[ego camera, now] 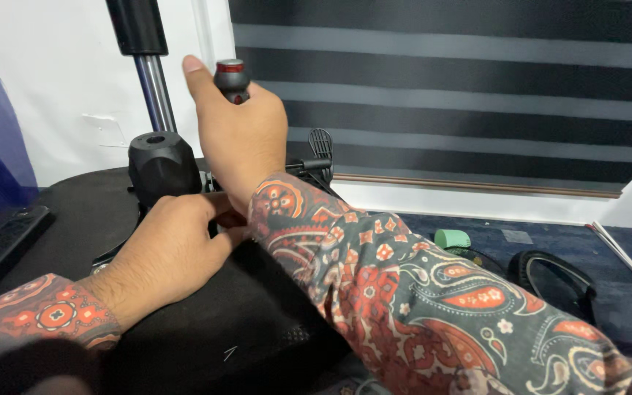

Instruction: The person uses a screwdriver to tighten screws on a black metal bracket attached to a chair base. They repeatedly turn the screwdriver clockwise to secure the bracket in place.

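Note:
My right hand (239, 132) is closed around a tool handle (230, 79), black with a red ring near its top, held upright; the tool's lower part is hidden behind the hand. My left hand (166, 252) rests with curled fingers on the black underside of an overturned chair seat (206, 336), fingertips tucked under my right wrist. Whether it grips anything is hidden. Just left of my hands a black mechanism housing (161, 162) sits on the seat, with a chrome gas cylinder (153, 84) rising from behind it. Both sleeves are red paisley.
A black lever paddle (321, 146) sticks out behind my right hand. On the dark blue carpet to the right lie a small green cylinder (452, 238) and a black ring-shaped part (554, 274). A dark striped blind (477, 80) and white wall stand behind.

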